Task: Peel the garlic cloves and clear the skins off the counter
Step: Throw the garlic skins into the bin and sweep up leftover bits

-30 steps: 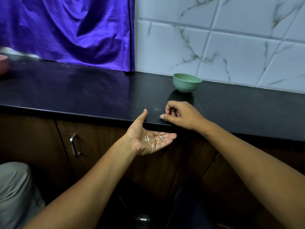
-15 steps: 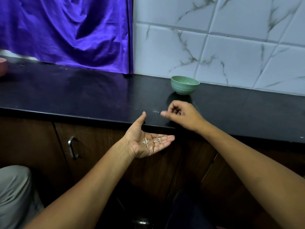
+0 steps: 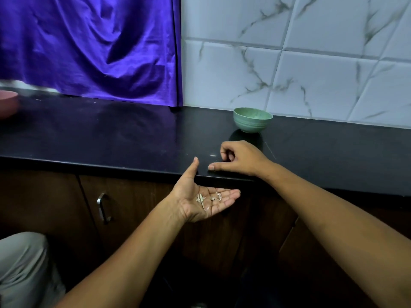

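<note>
Starting far left of both grips, a pink bowl (image 3: 7, 103) was seen on the table (image 3: 111, 138), below a purple curtain (image 3: 89, 47). The left grip (image 3: 200, 196) was held palm up just under the table's front edge, with fingers straight and thumb raised, and the garlic skins (image 3: 206, 199) were carried loose on its palm. Just up and right of it, the right grip (image 3: 240, 158) was rested on the table, with fingers curled into the palm and thumb stretched flat along the edge. A green bowl (image 3: 252, 120) was set just beyond the right grip, against the tiled wall (image 3: 322, 74).
</note>
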Motion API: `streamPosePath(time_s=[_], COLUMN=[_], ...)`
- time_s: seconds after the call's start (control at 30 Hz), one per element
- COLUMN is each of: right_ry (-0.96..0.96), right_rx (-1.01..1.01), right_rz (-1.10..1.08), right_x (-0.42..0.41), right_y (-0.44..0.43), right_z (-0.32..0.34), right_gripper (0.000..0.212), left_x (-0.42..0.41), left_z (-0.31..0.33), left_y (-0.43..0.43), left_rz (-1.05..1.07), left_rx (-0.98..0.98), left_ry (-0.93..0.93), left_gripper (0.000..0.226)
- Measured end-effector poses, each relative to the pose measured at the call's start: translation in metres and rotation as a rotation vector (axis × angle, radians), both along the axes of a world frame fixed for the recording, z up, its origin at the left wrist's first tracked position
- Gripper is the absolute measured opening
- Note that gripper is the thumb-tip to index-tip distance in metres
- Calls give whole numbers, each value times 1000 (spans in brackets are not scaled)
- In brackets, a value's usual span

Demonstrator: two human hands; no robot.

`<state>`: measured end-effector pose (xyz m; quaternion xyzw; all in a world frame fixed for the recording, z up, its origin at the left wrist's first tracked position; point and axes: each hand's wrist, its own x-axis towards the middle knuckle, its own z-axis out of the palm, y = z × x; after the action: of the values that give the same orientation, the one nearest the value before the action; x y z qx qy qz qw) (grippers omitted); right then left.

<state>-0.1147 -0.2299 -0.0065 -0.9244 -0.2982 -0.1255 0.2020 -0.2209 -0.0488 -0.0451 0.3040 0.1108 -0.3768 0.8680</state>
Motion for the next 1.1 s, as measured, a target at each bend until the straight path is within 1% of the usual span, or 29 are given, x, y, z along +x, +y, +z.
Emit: streamPosePath(time_s=[0.03, 0.1, 0.13, 0.17, 0.2, 0.27, 0.33, 0.4, 0.47, 0.53, 0.6, 0.67, 0.73, 0.8, 0.87, 0.97, 1.03, 1.1], right_ry=[30, 97, 97, 66, 28, -22, -32, 26, 142, 221, 232, 161, 74, 34, 62, 202, 257, 272], right_rx=[35, 213, 293, 322, 291, 142, 42, 48, 70, 90, 184, 212, 118, 31, 17, 16, -1, 125], right_rz=[45, 87, 66, 18, -45, -154, -170, -90, 17, 67, 57, -13, -121, -202, -136, 42, 75, 71], right_x=[-4, -2, 2, 7, 11, 16, 17, 14, 8, 1, 4, 14, 21, 22, 18, 1, -8, -6], right_y=[-2, -10, -13, -15, -14, -7, 0, -1, -9, -15, -18, -14, -4, 6, 5, -3, -6, -10], right_z=[-1, -7, -9, -10, -11, -10, -7, -2, 2, 4, 2, -2, -5, -4, 1, 12, 13, 7], right_gripper=[67, 59, 52, 46, 41, 35, 37, 44, 56, 64, 61, 48, 41, 40, 42, 56, 62, 60], left_x=[0, -1, -1, -2, -3, -3, -4, -4, -4, -3, -3, -4, -5, -4, -4, -2, -1, -2], left_z=[0, 0, 0, 0, 0, 0, 1, 1, 1, 1, 1, 1, 1, 1, 1, 0, -1, -2], left_y=[0, -1, -1, -2, -3, -3, -3, -2, -2, -1, -2, -3, -4, -3, -2, -2, -2, -2], left_rz=[-1, 9, 13, 14, 14, 16, 20, 21, 20, 18, 19, 24, 23, 23, 24, 25, 18, 17], left_rx=[1, 11, 14, 15, 16, 19, 22, 25, 19, 15, 28, 37, 32, 31, 38, 39, 40, 44], left_ry=[-3, -5, -6, -6, -6, -7, -4, 0, -5, -9, -13, -12, -10, -11, -13, -14, -22, -27], left_gripper=[125, 124, 123, 123, 123, 123, 122, 122, 122, 122, 122, 121, 121, 121, 121, 121, 122, 122])
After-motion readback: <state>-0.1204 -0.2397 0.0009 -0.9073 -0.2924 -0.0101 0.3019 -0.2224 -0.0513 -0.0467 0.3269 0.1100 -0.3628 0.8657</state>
